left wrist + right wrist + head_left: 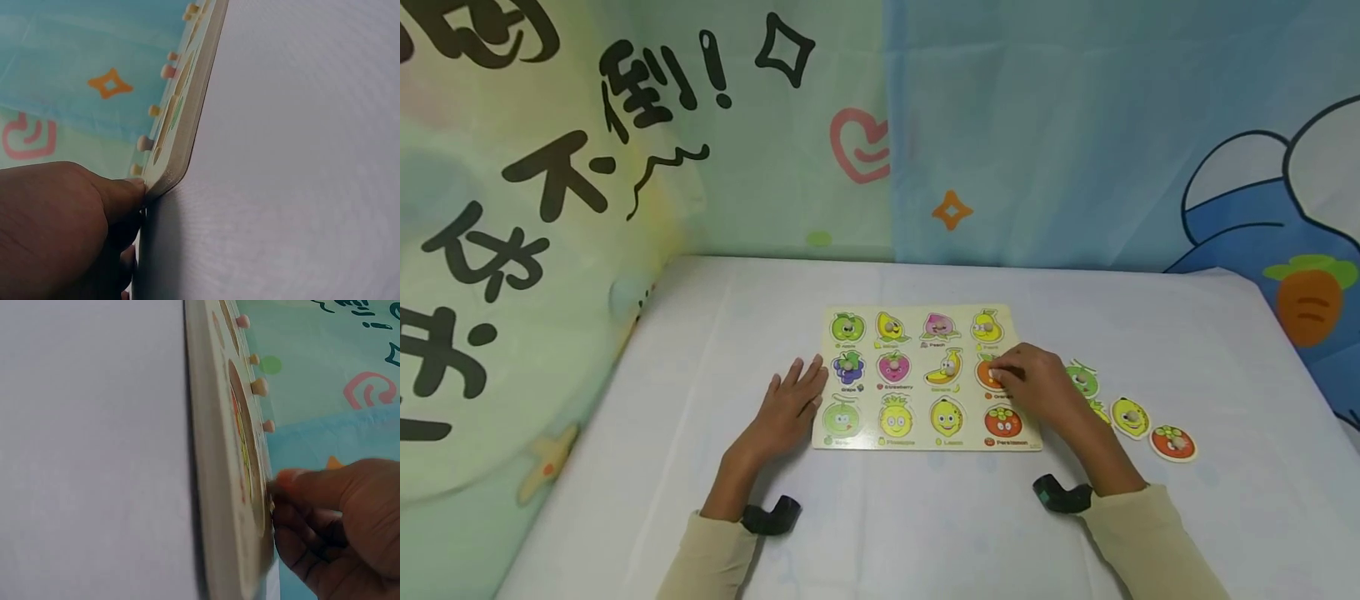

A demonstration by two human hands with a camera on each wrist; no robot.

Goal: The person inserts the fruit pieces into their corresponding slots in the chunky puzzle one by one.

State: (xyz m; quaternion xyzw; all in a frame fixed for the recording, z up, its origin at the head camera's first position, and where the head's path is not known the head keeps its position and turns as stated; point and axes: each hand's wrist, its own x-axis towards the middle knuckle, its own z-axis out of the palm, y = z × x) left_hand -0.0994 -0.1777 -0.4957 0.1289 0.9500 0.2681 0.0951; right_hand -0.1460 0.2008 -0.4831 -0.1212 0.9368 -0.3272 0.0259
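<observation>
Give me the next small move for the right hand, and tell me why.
I'd probably press the orange down flat into the board: the right hand pinches it at the place labelled for it, and the left hand touches the board's opposite edge, which may help steady it. I can't tell whether the orange already sits flush.

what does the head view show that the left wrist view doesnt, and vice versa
Only head: the bare right hand pinching the round orange fruit piece, plus a round yellow lemon piece right of the pale yellow rectangular puzzle board. Only left wrist: the thick board edge and small rounded knobs, side-on. Both: the bare left hand at the board, the white tabletop, the orange four-pointed star.
</observation>
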